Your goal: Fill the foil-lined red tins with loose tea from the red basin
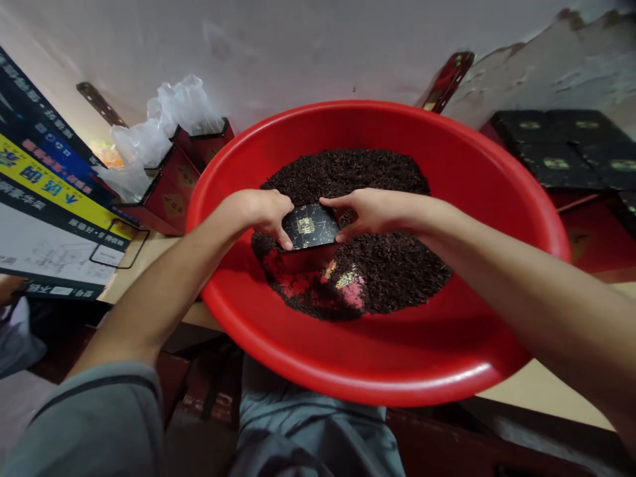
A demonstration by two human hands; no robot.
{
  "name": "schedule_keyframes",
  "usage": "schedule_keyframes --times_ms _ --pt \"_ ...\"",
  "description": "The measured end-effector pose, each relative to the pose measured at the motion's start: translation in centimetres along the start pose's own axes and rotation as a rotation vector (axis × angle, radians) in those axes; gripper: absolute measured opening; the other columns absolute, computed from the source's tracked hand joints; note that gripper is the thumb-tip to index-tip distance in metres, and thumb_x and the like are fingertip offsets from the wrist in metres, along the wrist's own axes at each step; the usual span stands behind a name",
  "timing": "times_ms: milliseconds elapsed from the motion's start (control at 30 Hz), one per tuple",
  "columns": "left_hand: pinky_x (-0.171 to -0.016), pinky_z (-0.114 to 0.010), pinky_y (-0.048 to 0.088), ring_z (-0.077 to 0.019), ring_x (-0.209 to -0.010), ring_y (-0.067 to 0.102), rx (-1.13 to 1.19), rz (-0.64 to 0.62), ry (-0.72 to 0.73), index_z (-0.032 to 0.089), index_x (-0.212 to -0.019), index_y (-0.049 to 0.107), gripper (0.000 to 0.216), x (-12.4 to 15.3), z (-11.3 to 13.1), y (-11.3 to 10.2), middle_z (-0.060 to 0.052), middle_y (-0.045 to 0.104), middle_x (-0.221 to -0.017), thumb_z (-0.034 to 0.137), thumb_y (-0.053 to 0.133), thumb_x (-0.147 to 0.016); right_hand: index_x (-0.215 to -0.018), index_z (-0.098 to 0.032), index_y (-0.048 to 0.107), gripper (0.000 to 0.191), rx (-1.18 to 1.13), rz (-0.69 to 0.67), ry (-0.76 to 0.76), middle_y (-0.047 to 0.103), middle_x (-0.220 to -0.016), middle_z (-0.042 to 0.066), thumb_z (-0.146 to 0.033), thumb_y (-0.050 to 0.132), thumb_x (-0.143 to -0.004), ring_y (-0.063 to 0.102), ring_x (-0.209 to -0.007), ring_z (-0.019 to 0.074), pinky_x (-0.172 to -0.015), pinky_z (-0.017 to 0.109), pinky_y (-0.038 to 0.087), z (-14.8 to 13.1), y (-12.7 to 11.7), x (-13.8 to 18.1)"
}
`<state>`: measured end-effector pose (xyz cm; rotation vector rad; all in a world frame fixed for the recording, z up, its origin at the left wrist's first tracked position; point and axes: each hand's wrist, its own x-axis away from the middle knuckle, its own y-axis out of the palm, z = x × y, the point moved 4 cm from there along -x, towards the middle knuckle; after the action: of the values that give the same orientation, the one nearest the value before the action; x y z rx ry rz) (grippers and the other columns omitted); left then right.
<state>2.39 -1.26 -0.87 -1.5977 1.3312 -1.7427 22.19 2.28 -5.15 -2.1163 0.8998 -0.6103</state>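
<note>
A big red basin (447, 358) sits in front of me, holding a heap of dark loose tea leaves (392, 265). Over the heap both hands grip a small red box with a black, gold-marked lid (311, 227). My left hand (265, 211) clasps the lid's left edge, thumb on top. My right hand (370, 211) pinches its right edge with fingers curled. The box's red body (303, 258) is partly sunk in the leaves. A second red packet with gold print (348, 285) lies in the leaves just below.
Red boxes lined with clear plastic bags (163, 132) stand at the left rear. Stacked black lids with gold marks (561, 156) lie at the right rear. A printed poster board (44, 199) leans at far left. My knees show under the wooden table edge (541, 387).
</note>
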Motion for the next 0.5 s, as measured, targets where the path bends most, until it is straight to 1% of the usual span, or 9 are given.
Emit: schedule_keyframes --times_ms 67,100,133,200,267,333,400,433,500 --pt "-0.111 -0.045 0.054 -0.0385 -0.128 0.069 -0.011 -0.016 0.014 0.026 -0.135 0.076 0.075 -0.2 0.1 -0.3 -0.01 0.079 -0.131 0.05 0.093 -0.066 -0.137 -0.029 0.078 0.078 -0.003 0.025 0.01 0.083 -0.105 0.004 -0.029 0.101 -0.062 0.076 -0.107 0.034 -0.096 0.041 0.057 -0.2 0.0 -0.1" --pt "-0.113 -0.043 0.053 -0.0376 -0.13 0.068 -0.001 -0.01 0.045 0.027 -0.139 0.074 0.08 -0.4 0.3 -0.5 -0.009 0.077 -0.136 0.049 0.093 -0.064 -0.135 -0.029 0.079 0.077 -0.011 0.035 0.008 0.083 -0.101 0.004 -0.028 0.101 -0.061 0.076 -0.107 0.034 -0.096 0.041 0.057 -0.4 0.0 -0.1" --pt "-0.115 -0.042 0.051 -0.0369 -0.134 0.066 0.017 0.002 0.089 0.027 -0.146 0.068 0.091 -0.5 0.6 -0.6 -0.01 0.074 -0.144 0.049 0.093 -0.062 -0.134 -0.029 0.08 0.077 -0.018 0.035 -0.002 0.083 -0.099 0.003 -0.028 0.101 -0.06 0.077 -0.107 0.034 -0.096 0.04 0.057 -0.5 0.0 0.0" --pt "-0.12 -0.038 0.046 -0.0359 -0.145 0.058 0.068 0.03 0.193 0.023 -0.163 0.05 0.12 -0.8 1.6 -0.5 -0.013 0.061 -0.161 0.051 0.093 -0.055 -0.134 -0.029 0.079 0.079 -0.021 0.029 -0.032 0.084 -0.101 0.003 -0.029 0.101 -0.058 0.077 -0.106 0.0344 -0.095 0.04 0.057 -0.7 0.0 0.2" --pt "-0.124 -0.036 0.043 -0.037 -0.154 0.049 0.106 0.067 0.229 0.015 -0.173 0.029 0.142 -1.2 2.7 0.2 -0.018 0.048 -0.17 0.056 0.091 -0.053 -0.135 -0.03 0.079 0.081 -0.013 0.037 -0.061 0.084 -0.107 0.004 -0.03 0.101 -0.057 0.077 -0.108 0.0349 -0.095 0.041 0.058 -0.7 -0.1 0.3" --pt "-0.125 -0.042 0.041 -0.0408 -0.157 0.043 0.109 0.143 0.164 0.007 -0.175 0.014 0.146 -1.4 3.6 1.2 -0.025 0.04 -0.174 0.059 0.086 -0.059 -0.133 -0.031 0.08 0.079 -0.027 0.06 -0.074 0.084 -0.112 0.005 -0.031 0.101 -0.057 0.076 -0.111 0.035 -0.097 0.042 0.058 -0.3 -0.2 0.3" --pt "-0.126 -0.05 0.039 -0.0449 -0.158 0.039 0.101 0.252 0.075 0.005 -0.175 0.011 0.142 -1.5 4.1 2.2 -0.029 0.036 -0.174 0.058 0.083 -0.065 -0.134 -0.031 0.079 0.08 -0.083 0.072 -0.09 0.084 -0.116 0.005 -0.034 0.102 -0.058 0.076 -0.113 0.0345 -0.1 0.043 0.059 0.3 0.0 0.3" --pt "-0.126 -0.053 0.039 -0.046 -0.157 0.04 0.11 0.299 0.044 0.007 -0.175 0.012 0.14 -1.5 4.2 2.6 -0.03 0.037 -0.173 0.058 0.083 -0.066 -0.138 -0.031 0.077 0.084 -0.122 0.071 -0.102 0.083 -0.119 0.005 -0.035 0.102 -0.058 0.076 -0.115 0.0342 -0.102 0.043 0.059 0.5 0.2 0.3" --pt "-0.125 -0.054 0.04 -0.0463 -0.155 0.043 0.161 0.361 0.018 0.009 -0.175 0.015 0.14 -1.4 4.1 3.0 -0.029 0.041 -0.17 0.057 0.086 -0.065 -0.152 -0.028 0.066 0.106 -0.196 0.048 -0.128 0.08 -0.13 0.009 -0.038 0.104 -0.053 0.074 -0.123 0.0342 -0.106 0.044 0.058 0.7 1.0 0.2"
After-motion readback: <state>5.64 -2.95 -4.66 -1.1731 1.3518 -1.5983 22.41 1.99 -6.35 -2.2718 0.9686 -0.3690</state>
